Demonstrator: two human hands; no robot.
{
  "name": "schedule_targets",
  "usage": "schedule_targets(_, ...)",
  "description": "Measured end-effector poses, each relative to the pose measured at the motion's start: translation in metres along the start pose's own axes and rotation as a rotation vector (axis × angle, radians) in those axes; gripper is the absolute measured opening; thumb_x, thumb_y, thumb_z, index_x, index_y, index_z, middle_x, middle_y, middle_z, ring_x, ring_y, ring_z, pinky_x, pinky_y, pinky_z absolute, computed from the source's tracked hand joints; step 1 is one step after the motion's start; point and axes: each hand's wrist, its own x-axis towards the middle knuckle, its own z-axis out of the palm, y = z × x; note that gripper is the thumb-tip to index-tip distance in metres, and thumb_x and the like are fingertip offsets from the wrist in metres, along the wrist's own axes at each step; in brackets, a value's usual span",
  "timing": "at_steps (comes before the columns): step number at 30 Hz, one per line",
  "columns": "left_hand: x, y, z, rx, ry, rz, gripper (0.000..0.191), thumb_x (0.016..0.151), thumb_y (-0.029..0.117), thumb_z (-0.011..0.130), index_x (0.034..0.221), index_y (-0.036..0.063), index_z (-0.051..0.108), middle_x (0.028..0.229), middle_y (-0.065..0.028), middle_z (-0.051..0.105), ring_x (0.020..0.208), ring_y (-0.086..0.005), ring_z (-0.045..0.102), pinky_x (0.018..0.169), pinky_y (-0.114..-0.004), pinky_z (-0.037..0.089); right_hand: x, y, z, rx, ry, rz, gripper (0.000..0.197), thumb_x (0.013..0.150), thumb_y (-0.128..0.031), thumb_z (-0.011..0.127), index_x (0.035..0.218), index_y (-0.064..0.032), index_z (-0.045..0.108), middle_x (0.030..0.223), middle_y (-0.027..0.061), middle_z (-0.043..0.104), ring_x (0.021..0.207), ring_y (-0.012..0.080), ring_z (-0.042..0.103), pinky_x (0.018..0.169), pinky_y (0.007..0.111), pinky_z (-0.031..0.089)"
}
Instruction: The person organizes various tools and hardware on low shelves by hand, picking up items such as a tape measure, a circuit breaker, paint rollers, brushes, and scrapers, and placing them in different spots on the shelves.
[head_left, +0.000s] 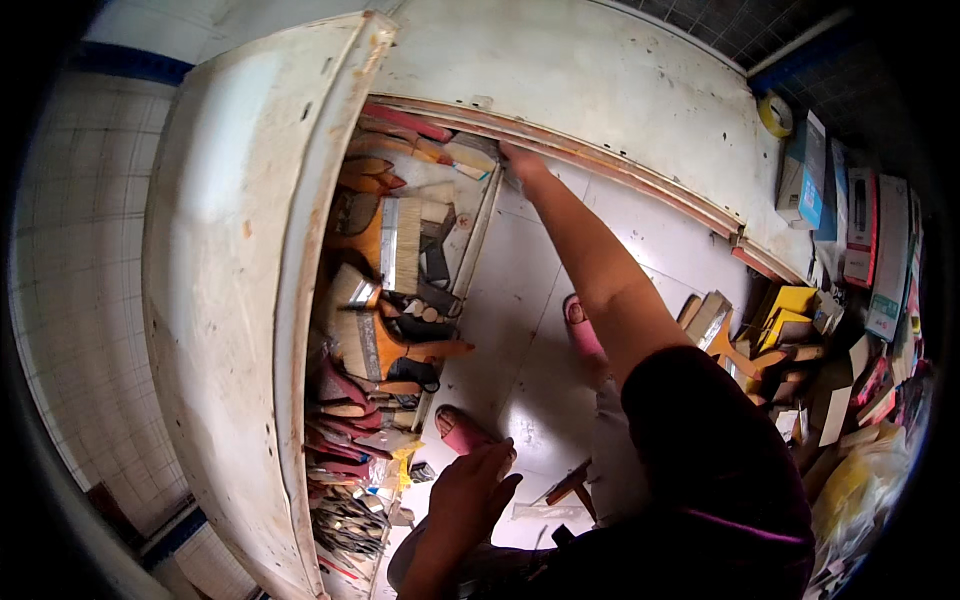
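My right hand (516, 159) reaches to the far end of a low shelf of paintbrushes, close to a pale-bristled brush (472, 159). Its fingers are partly hidden under the edge of a worn white board (570, 60), so its grip does not show. Nearer me, my left hand (474, 480) hangs over my knee with the thumb apart and nothing visible in it. Along the shelf lie wide flat brushes, among them a cream-bristled paintbrush (401, 244) and an orange-handled paintbrush (375, 345). Several red-handled brushes (349, 431) are heaped closer to me.
A second white board (225, 262) overhangs the shelf on the left. Thin dark sticks (352, 521) lie at the shelf's near end. On the right are a roll of tape (774, 114), cardboard boxes (801, 176) and another wide brush (709, 321). My pink slippers (465, 433) stand on the tiled floor (517, 300).
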Motion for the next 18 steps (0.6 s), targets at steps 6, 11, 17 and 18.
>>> schedule_targets(6,0.025,-0.011,0.005,-0.067,0.006,0.035,0.038,0.081,0.023,0.063,0.114,0.0069,0.054,0.104,-0.0135,0.06,0.092,-0.0305,0.059,0.078,-0.038,0.048,0.014,-0.009,0.019,0.361,0.029,0.3,0.03,0.08,-0.021,0.064,0.097,0.0034,0.062,0.098,0.013,0.062,0.094,0.0226,0.056,0.078,0.04,0.045)
schedule_targets(11,0.029,-0.027,-0.001,-0.026,-0.081,-0.148,0.044,0.081,0.022,0.063,0.12,0.0059,0.051,0.113,-0.0171,0.057,0.102,-0.0331,0.056,0.088,-0.039,0.045,-0.012,-0.026,0.022,0.434,0.111,0.351,0.027,0.067,-0.025,0.065,0.081,-0.0032,0.059,0.083,0.0086,0.058,0.076,0.02,0.052,0.067,0.036,0.042)
schedule_targets(17,0.035,-0.017,-0.01,0.017,-0.036,-0.042,0.04,0.08,0.021,0.062,0.117,0.0072,0.053,0.109,-0.0148,0.059,0.097,-0.0327,0.057,0.082,-0.039,0.046,-0.062,0.007,-0.085,0.461,-0.194,0.449,0.012,0.078,-0.022,0.06,0.075,-0.0122,0.054,0.069,0.0006,0.051,0.06,0.0136,0.048,0.057,0.031,0.044)
schedule_targets(18,0.034,-0.014,-0.011,0.046,-0.024,-0.007,0.037,0.08,0.023,0.061,0.113,0.0071,0.055,0.106,-0.0127,0.06,0.092,-0.0325,0.058,0.078,-0.04,0.047,-0.069,0.024,-0.107,0.432,-0.278,0.447,0.009,0.081,-0.021,0.056,0.082,-0.0119,0.056,0.075,0.0024,0.055,0.067,0.0156,0.053,0.06,0.032,0.045)
